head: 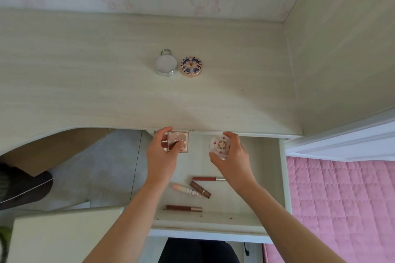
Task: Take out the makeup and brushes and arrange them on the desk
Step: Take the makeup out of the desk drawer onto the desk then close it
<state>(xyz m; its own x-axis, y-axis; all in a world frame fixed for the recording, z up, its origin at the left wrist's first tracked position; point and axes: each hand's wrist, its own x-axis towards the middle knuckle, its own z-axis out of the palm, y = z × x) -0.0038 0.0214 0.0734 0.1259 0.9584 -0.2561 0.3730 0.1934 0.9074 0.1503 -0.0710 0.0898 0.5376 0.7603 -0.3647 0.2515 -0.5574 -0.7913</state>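
Observation:
Over the open drawer (284,177), my left hand (162,156) grips a square pink palette (179,140) by its edges. My right hand (232,156) holds a round white compact with red dots (220,145). Both are lifted near the desk's front edge. Several lip tubes lie on the drawer floor: a red one (208,179), a brown one (199,189), a pale pink one (184,189) and a long brown one (183,208). On the desk (85,83) stand a round silver tin with a ring (166,64) and an ornate blue-and-gold compact (190,67), side by side.
A wall panel (342,49) bounds the desk on the right. A pink quilted bed (342,209) lies right of the drawer. A pale cabinet top (64,237) sits lower left, with a dark shoe (23,188) on the floor beyond it.

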